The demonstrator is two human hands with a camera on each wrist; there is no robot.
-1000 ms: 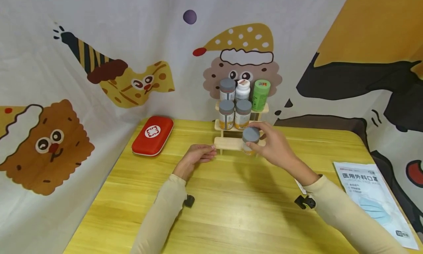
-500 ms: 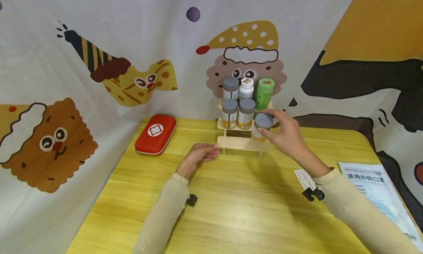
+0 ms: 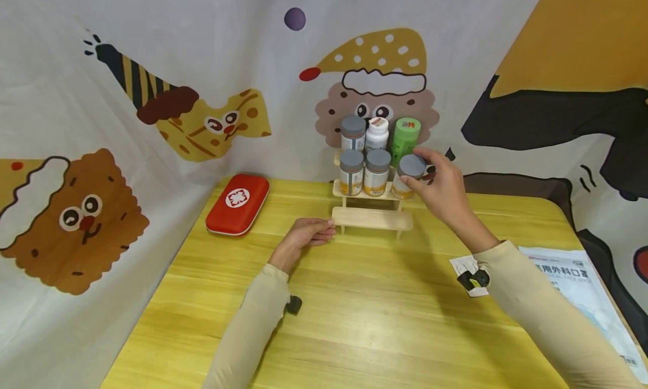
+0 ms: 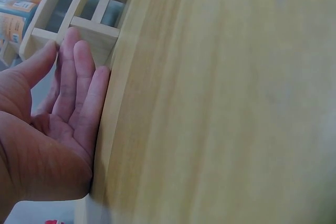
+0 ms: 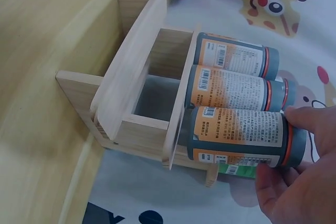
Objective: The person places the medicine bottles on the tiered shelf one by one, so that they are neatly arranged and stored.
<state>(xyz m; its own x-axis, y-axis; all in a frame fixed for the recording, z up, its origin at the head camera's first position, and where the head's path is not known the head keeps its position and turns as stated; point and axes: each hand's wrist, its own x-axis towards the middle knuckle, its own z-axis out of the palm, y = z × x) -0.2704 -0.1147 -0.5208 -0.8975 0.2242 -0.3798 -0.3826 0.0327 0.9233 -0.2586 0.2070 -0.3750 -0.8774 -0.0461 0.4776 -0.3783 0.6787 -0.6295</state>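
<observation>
A small tiered wooden rack [image 3: 372, 218] stands at the back of the table. My left hand [image 3: 304, 237] pinches the left end of its lowest shelf between thumb and fingers. My right hand [image 3: 445, 191] grips a grey-lidded pill bottle [image 5: 236, 136] by its lid, at the right end of the middle shelf. Whether its base touches the shelf is hard to tell. Two like bottles, the nearer one [image 3: 377, 175] and another [image 3: 351, 175], stand to its left. On the top shelf are a grey-lidded bottle [image 3: 352, 133], a white bottle [image 3: 377, 133] and a green bottle [image 3: 405, 141].
A red first-aid case [image 3: 238, 204] lies at the back left of the yellow wooden table [image 3: 354, 310]. To the right lies a surgical mask packet [image 3: 572, 288], partly behind my right sleeve. A small white paper [image 3: 462, 262] sits near my right wrist. Printed cloth [image 3: 253, 51] hangs behind.
My right hand has lifted the pill bottle from the lowest shelf up and rightward to the middle shelf. My left hand stays at the lowest shelf's end. The head view has shifted slightly.
</observation>
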